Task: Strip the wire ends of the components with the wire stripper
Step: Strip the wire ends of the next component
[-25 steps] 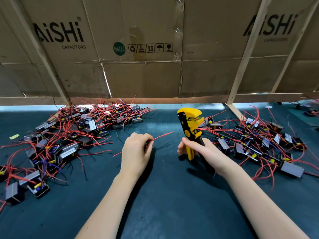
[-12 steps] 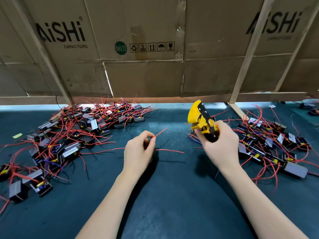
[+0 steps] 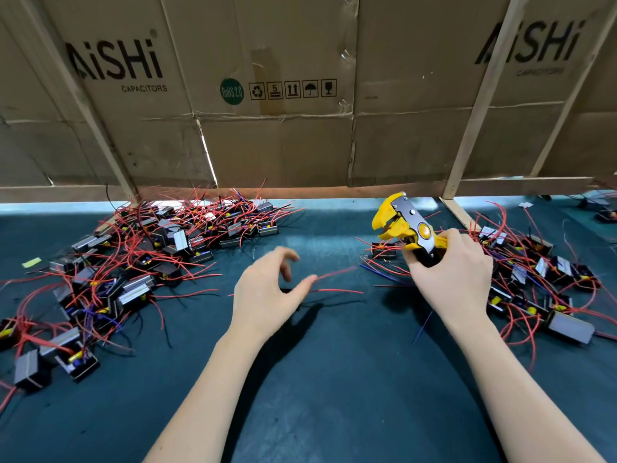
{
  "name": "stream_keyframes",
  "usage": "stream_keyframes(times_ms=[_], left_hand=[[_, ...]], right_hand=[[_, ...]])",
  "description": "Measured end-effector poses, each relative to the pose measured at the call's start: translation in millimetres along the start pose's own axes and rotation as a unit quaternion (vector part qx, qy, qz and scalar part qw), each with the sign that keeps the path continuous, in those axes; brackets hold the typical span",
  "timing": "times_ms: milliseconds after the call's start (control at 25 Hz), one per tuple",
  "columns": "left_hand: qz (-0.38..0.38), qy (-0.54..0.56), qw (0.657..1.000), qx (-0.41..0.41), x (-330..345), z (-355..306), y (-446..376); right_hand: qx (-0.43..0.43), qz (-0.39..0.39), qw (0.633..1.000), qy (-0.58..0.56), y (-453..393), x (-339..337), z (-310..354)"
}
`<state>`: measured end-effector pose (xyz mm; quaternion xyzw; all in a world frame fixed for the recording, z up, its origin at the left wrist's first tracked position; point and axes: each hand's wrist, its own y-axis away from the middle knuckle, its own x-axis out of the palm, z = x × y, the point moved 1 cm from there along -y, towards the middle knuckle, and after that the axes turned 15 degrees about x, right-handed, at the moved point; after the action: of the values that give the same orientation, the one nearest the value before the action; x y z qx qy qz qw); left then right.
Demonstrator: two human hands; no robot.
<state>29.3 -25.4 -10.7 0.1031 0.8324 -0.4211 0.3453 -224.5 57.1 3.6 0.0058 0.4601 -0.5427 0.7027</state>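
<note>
My right hand (image 3: 449, 275) grips the handles of the yellow and black wire stripper (image 3: 402, 225), whose jaws point up and to the left above the mat. My left hand (image 3: 267, 292) hovers over the middle of the mat with thumb and fingers spread apart and slightly blurred. Two red wires (image 3: 335, 290) run to the right from beside its thumb, and a dark component (image 3: 287, 291) shows partly under the hand. I cannot see the wire tips clearly.
A big heap of black and grey components with red wires (image 3: 133, 262) covers the left of the dark green mat (image 3: 334, 379). A second heap (image 3: 541, 279) lies on the right. Cardboard panels (image 3: 283, 95) on a wooden frame close the back.
My left hand has spread its fingers and no longer pinches the red wire. My right hand raised the stripper and moved it right, its jaws now tipped to the left.
</note>
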Motion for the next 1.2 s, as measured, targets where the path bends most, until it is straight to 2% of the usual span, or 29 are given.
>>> stream_keyframes(times_ms=[80, 120, 280, 360, 480, 560, 600, 680, 760, 800, 840, 920, 1000, 1200], left_hand=[[0.108, -0.107, 0.988, 0.016, 2.9, -3.7, 2.0], [0.129, -0.134, 0.982, 0.032, 4.3, -5.6, 2.1], [0.106, -0.110, 0.979, 0.133, 4.0, -12.6, 1.3], [0.116, -0.075, 0.979, 0.147, 4.6, -11.6, 1.4], [0.119, 0.015, 0.988, 0.102, 6.2, -8.1, 0.7], [0.065, 0.045, 0.995, 0.061, 8.0, -7.7, 0.0], [0.028, 0.034, 0.999, 0.027, 7.4, -7.3, 0.3], [-0.012, -0.067, 0.996, -0.060, 3.8, -4.2, 0.4], [0.020, -0.165, 0.977, -0.135, 2.6, 1.8, 1.4], [0.035, -0.171, 0.972, -0.155, 3.6, 4.7, 1.6], [0.036, -0.140, 0.976, -0.163, 5.1, 6.3, 1.2], [0.009, 0.020, 0.986, -0.166, 9.8, 4.4, -1.7], [0.009, 0.173, 0.971, -0.166, 16.0, 0.2, -4.6], [-0.024, 0.245, 0.958, -0.148, 17.3, -3.0, -3.0]], right_hand=[[-0.001, 0.005, 1.000, 0.008, -0.4, 1.1, -0.5], [-0.002, 0.008, 1.000, 0.011, -0.3, 1.6, -0.5], [-0.007, 0.018, 1.000, 0.016, 0.4, 3.8, -1.4], [-0.007, 0.019, 1.000, 0.013, 1.2, 4.1, -1.2], [-0.011, 0.019, 1.000, 0.012, 3.6, 5.1, 0.9], [-0.016, 0.020, 0.999, 0.021, 4.7, 5.9, 1.3], [-0.020, 0.021, 0.999, 0.026, 4.9, 6.1, 1.5], [-0.021, 0.022, 0.999, 0.032, 4.5, 6.5, 0.8], [-0.015, 0.024, 0.999, 0.032, 3.8, 6.9, -0.7], [-0.013, 0.024, 0.999, 0.031, 3.6, 7.3, -1.1], [-0.012, 0.024, 0.999, 0.032, 3.6, 7.8, -1.0], [-0.013, 0.026, 0.999, 0.040, 4.4, 9.1, -0.5], [-0.017, 0.023, 0.998, 0.050, 5.4, 10.6, -0.5], [-0.025, -0.007, 0.996, 0.085, 6.5, 11.0, -4.8]])
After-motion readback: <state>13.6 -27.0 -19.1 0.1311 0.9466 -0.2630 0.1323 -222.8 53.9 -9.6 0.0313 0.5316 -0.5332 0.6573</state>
